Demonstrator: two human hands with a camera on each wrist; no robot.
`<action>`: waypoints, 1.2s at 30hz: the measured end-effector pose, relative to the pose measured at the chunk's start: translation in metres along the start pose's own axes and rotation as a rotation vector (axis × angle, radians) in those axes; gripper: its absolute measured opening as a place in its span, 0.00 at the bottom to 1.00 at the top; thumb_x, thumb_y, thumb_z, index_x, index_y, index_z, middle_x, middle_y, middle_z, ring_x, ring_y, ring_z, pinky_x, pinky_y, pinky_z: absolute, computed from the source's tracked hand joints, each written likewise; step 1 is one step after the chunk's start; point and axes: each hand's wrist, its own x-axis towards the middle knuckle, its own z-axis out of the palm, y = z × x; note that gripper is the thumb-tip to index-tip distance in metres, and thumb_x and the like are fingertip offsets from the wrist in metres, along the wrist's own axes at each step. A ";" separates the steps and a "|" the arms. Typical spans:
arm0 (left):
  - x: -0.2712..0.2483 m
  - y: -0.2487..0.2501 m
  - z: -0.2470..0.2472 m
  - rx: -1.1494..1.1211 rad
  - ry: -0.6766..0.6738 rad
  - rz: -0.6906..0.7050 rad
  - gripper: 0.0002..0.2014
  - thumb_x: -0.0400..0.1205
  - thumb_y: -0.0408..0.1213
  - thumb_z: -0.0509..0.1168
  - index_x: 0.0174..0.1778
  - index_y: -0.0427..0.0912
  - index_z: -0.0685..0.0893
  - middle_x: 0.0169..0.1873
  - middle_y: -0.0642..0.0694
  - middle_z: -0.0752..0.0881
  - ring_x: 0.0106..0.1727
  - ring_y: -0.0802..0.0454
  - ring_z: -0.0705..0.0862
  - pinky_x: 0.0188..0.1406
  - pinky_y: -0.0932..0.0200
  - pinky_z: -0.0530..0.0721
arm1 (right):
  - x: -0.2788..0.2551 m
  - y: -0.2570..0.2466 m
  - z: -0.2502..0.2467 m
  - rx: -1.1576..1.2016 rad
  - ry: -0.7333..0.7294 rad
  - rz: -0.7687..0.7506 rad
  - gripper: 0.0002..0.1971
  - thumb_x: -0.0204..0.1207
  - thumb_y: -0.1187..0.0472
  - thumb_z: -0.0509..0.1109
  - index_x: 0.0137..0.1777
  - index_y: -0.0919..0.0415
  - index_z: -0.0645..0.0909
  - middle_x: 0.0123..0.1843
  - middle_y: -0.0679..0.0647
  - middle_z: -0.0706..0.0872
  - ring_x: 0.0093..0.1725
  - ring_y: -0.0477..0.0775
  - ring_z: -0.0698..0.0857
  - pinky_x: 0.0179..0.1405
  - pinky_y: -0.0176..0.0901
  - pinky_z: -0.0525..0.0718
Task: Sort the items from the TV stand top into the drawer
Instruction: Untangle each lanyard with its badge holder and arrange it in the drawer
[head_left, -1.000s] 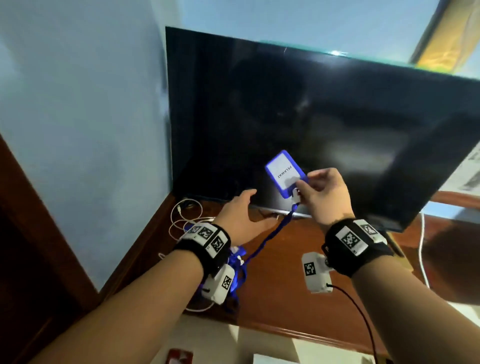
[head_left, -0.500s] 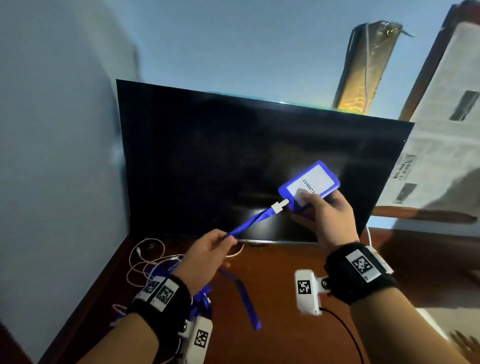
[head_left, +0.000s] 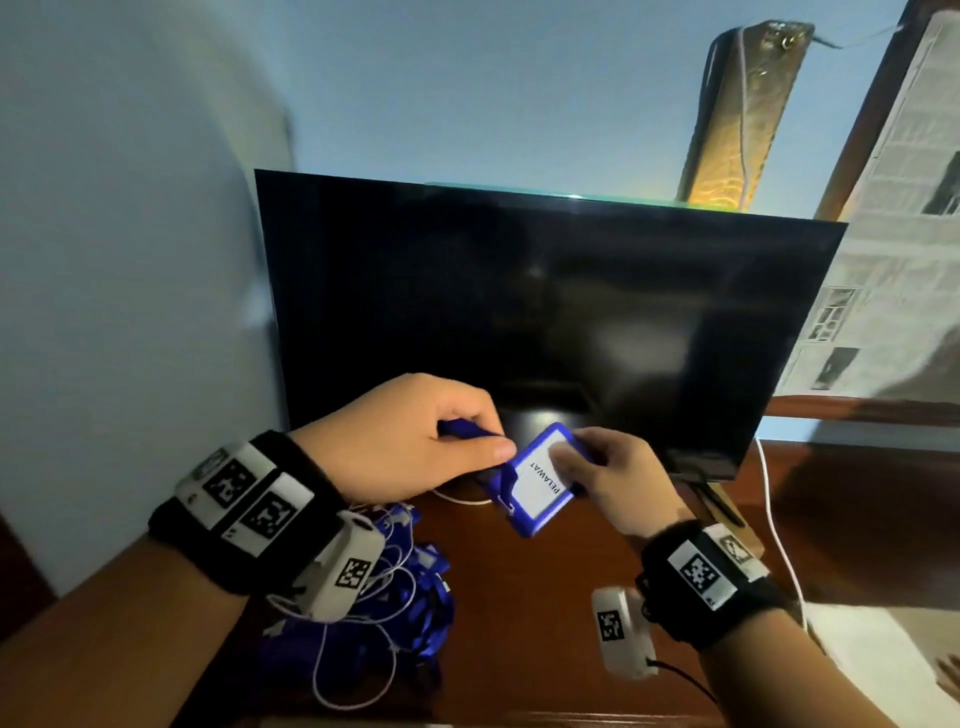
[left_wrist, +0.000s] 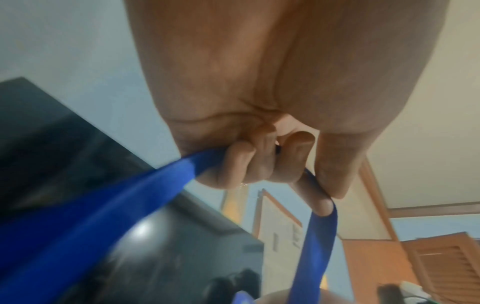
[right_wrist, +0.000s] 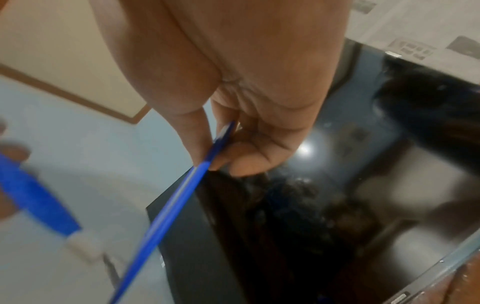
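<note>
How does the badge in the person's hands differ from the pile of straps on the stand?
The badge is held up, pinched by the right hand; the pile of straps lies on the TV stand. The badge is one flat card; the pile is tangled with white cords. Both are blue.

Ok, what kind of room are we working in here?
Most likely a living room or bedroom at home. A switched-off flat-screen TV stands on a dark wooden TV stand against a pale blue wall, with white cables trailing over the wood and a louvred wooden door nearby.
</note>
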 end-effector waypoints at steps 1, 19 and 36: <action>0.004 0.010 -0.002 0.033 -0.021 0.024 0.09 0.84 0.54 0.70 0.42 0.56 0.89 0.39 0.56 0.91 0.41 0.59 0.89 0.43 0.56 0.87 | -0.004 -0.006 0.009 -0.017 -0.003 -0.022 0.05 0.82 0.59 0.76 0.47 0.59 0.88 0.34 0.51 0.91 0.31 0.43 0.86 0.34 0.43 0.83; 0.041 -0.119 0.010 -0.106 -0.041 -0.181 0.16 0.81 0.51 0.71 0.45 0.39 0.89 0.31 0.49 0.88 0.32 0.62 0.80 0.37 0.54 0.82 | -0.040 -0.061 0.009 0.734 -0.070 -0.153 0.08 0.76 0.68 0.73 0.46 0.68 0.76 0.44 0.74 0.83 0.33 0.65 0.80 0.25 0.42 0.82; -0.048 -0.036 0.104 0.215 -0.149 0.154 0.15 0.88 0.66 0.42 0.46 0.63 0.66 0.37 0.58 0.81 0.37 0.57 0.83 0.40 0.56 0.85 | -0.007 -0.020 -0.011 0.353 0.413 -0.139 0.12 0.81 0.65 0.76 0.47 0.61 0.73 0.43 0.63 0.90 0.37 0.47 0.90 0.33 0.45 0.89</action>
